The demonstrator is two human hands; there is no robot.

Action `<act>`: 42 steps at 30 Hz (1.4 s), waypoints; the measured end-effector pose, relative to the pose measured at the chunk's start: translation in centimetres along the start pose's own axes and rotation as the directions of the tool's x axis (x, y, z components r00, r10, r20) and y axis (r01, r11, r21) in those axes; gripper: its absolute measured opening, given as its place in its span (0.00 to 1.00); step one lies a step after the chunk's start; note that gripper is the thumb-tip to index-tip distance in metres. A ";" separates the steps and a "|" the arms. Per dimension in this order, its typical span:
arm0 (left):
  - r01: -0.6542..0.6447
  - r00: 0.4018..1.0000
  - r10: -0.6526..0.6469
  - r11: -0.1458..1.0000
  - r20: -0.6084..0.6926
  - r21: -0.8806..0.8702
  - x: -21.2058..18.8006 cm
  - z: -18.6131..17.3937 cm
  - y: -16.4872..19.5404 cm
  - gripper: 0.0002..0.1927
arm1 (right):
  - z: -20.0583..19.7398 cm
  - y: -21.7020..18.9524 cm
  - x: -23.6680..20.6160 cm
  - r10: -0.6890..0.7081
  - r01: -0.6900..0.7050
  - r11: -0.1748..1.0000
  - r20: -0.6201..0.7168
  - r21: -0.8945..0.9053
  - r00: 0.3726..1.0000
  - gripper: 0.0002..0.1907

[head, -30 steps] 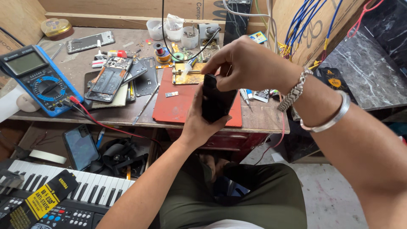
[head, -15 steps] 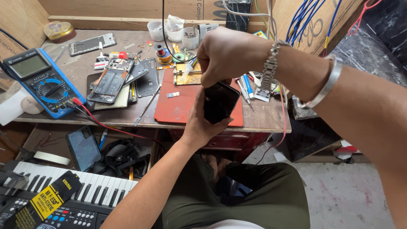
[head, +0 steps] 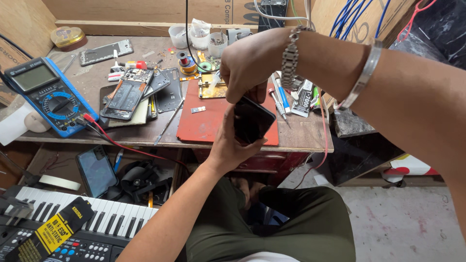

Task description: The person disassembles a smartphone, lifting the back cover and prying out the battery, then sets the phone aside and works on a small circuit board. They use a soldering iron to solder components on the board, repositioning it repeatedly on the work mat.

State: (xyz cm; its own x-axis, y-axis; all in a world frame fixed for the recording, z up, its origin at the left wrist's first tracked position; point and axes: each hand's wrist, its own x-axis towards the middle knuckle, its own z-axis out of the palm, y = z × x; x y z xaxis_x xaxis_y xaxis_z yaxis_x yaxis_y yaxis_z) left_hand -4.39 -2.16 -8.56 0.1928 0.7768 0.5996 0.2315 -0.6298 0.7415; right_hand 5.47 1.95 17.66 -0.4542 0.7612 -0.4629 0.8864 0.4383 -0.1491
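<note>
Holding a black smartphone [head: 252, 120] up over the front edge of the wooden workbench [head: 310, 138], my left hand [head: 228, 145] cradles it from below, fingers wrapped round its lower end. My right hand [head: 252, 65] comes down from above and pinches the phone's top edge between thumb and fingertips, so both hands are closed on the one device. It sits tilted, dark face toward me, just above the red work mat [head: 204, 123].

As for progress, I judge the phone looks whole from this side, with no seam or lifted panel that I can make out. Whether its back is open I cannot tell. On the bench another opened phone [head: 127, 94] lies stripped with its boards exposed, beside a blue multimeter [head: 46, 94] whose red lead trails off the edge. Screwdrivers [head: 280, 99] lie untouched just right of the mat, so any tool work on the held phone seems yet to come.
</note>
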 end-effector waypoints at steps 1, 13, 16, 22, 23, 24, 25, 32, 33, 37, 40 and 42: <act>-0.040 0.999 0.040 0.999 -0.018 0.009 0.1 -0.1 0.1 0.58 | 0.0 0.2 0.0 -0.016 0.018 0.999 -0.039 0.049 0.999 0.16; 0.211 0.975 -0.132 0.278 0.181 -0.937 1.2 -3.9 -1.7 0.41 | 7.7 7.8 1.5 -0.183 0.641 0.565 -0.680 0.519 0.710 0.10; 0.329 0.942 -0.093 0.067 0.323 -0.942 1.2 -5.1 -2.1 0.39 | 13.2 8.4 2.3 -0.160 0.696 0.367 -0.695 0.617 0.700 0.09; 0.273 0.959 -0.125 0.152 0.255 -0.950 1.7 -5.1 -1.0 0.46 | 21.2 8.0 3.2 0.001 0.672 0.177 -0.683 0.719 0.730 0.07; 0.265 0.961 -0.120 0.138 0.250 -0.954 1.7 -5.0 -0.8 0.46 | 21.9 8.0 3.3 0.033 0.674 0.160 -0.686 0.722 0.727 0.07; 0.257 0.963 -0.113 0.126 0.243 -0.958 1.8 -5.1 -0.6 0.46 | 22.5 7.9 3.4 0.064 0.677 0.141 -0.689 0.722 0.722 0.06; 0.256 0.963 -0.115 0.109 0.244 -0.960 1.9 -5.2 -0.4 0.45 | 22.9 7.7 3.5 0.094 0.680 0.122 -0.690 0.723 0.718 0.06; 0.249 0.966 -0.083 0.063 0.243 -0.967 1.7 -5.3 0.0 0.41 | 23.0 6.9 3.4 0.074 0.724 0.328 -0.780 0.607 0.621 0.06; 0.256 0.965 -0.077 0.052 0.251 -0.965 1.7 -5.4 0.0 0.41 | 22.7 6.7 3.2 0.083 0.695 0.411 -0.783 0.590 0.616 0.07; 0.250 0.966 -0.099 0.094 0.241 -0.964 1.7 -5.4 -0.2 0.41 | 21.7 5.1 2.7 0.086 0.603 0.626 -0.812 0.494 0.577 0.15; 0.253 0.965 -0.106 0.162 0.238 -0.954 1.6 -5.1 -0.3 0.41 | 21.4 3.6 2.6 0.028 0.679 0.624 -0.880 0.386 0.475 0.24; 0.277 0.958 -0.121 0.180 0.258 -0.944 1.5 -5.0 -0.4 0.42 | 21.4 2.6 2.5 0.094 0.614 0.615 -0.819 0.495 0.566 0.31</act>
State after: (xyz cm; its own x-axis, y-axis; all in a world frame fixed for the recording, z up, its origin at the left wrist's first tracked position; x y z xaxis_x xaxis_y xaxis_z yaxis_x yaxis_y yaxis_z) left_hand -8.98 -0.67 -6.44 0.4029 0.8197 0.4071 -0.8051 0.1059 0.5836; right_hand 8.52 -5.26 -2.59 -0.2475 0.8636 0.4393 0.3107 0.5002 -0.8082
